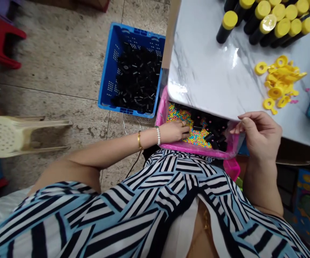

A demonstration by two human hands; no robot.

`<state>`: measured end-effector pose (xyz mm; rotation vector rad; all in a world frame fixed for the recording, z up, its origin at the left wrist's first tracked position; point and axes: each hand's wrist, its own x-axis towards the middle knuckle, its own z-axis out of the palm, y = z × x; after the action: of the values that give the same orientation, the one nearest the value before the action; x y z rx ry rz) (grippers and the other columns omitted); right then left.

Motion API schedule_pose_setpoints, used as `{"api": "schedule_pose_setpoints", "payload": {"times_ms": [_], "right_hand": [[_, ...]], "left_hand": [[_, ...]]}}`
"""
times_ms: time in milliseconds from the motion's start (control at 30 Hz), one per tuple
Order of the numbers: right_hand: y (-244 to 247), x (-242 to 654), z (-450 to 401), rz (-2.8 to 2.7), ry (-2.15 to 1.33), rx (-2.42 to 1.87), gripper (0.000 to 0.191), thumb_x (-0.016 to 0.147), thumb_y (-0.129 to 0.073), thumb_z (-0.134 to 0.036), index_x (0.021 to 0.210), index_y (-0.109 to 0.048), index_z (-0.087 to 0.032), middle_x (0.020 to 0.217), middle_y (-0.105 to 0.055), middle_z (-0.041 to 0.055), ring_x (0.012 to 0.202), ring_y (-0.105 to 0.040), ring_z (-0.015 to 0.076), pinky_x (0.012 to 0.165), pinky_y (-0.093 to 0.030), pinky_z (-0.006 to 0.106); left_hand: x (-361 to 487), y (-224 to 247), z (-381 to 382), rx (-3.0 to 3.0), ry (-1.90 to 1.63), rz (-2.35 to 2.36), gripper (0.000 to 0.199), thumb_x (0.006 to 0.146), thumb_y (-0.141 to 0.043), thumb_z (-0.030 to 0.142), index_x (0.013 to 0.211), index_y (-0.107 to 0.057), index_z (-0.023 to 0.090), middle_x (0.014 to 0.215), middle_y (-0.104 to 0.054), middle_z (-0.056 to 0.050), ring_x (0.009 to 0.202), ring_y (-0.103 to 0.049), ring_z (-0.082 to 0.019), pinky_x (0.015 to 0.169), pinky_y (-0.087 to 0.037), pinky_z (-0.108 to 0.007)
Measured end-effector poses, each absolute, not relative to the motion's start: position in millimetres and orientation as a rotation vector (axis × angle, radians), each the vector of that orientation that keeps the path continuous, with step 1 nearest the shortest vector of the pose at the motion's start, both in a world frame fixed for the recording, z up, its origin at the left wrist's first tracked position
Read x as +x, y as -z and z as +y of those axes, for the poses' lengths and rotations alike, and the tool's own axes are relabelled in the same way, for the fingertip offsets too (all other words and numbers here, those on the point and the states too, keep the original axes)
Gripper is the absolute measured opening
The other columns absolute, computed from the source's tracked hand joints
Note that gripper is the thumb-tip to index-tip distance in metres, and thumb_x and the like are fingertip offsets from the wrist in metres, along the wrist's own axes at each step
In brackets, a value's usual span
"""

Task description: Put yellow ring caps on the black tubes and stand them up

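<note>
A pink basket (163,107) lined with clear plastic sits at my lap, partly under the table edge. Small multicoloured beads (195,138) fill its left and middle, and black tubes (216,129) lie among them towards the right. Down in the beads at the left end is my left hand (174,132), its fingers curled and their tips hidden, so I cannot see what they hold. My right hand (262,134) is at the right end by the table corner, thumb and fingers drawn together close to the basket's plastic liner (235,141). Anything between those fingertips is too small to tell.
On the marble-patterned table (206,68) stand several black tubes with yellow caps (282,28), beside a pile of yellow plastic parts (281,84). A blue crate (105,75) of black pieces stands on the floor, left of the table. Stools (1,138) are further left.
</note>
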<state>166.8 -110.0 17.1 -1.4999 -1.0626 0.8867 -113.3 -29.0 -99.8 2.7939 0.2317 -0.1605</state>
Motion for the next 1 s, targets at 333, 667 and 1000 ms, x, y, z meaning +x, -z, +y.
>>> {"api": "schedule_pose_setpoints", "payload": {"times_ms": [333,667,1000], "right_hand": [[-31,173,-105,-1.084,-0.738,-1.483,0.006,0.087,-0.077,-0.02,0.09,-0.075,-0.015,0.058,-0.061,-0.002,0.048,-0.06,0.0131,0.05,-0.055,0.027],[-32,163,-109,-1.088,-0.791,-1.49,0.012,0.088,-0.079,-0.027,0.09,-0.075,-0.016,0.058,-0.062,-0.0024,0.048,-0.061,0.0119,0.05,-0.054,0.025],[-25,182,-118,-1.065,-0.717,-1.527,0.011,0.086,-0.078,-0.024,0.089,-0.075,-0.014,0.057,-0.061,-0.0019,0.046,-0.06,0.0136,0.051,-0.055,0.028]], "left_hand": [[-102,105,-35,2.833,0.21,0.545,0.017,0.098,-0.06,0.02,0.1,-0.072,0.008,0.096,-0.069,-0.016,0.087,-0.064,-0.026,0.074,-0.042,-0.037],[-78,110,-54,2.781,0.056,0.457,0.025,0.101,-0.05,0.013,0.094,-0.073,0.008,0.094,-0.071,-0.016,0.091,-0.064,-0.026,0.078,-0.044,-0.038],[-114,94,-40,1.826,-0.158,0.489,0.039,0.086,-0.078,0.022,0.125,-0.07,0.017,0.092,-0.076,-0.001,0.079,-0.069,-0.013,0.073,-0.052,-0.022]]}}
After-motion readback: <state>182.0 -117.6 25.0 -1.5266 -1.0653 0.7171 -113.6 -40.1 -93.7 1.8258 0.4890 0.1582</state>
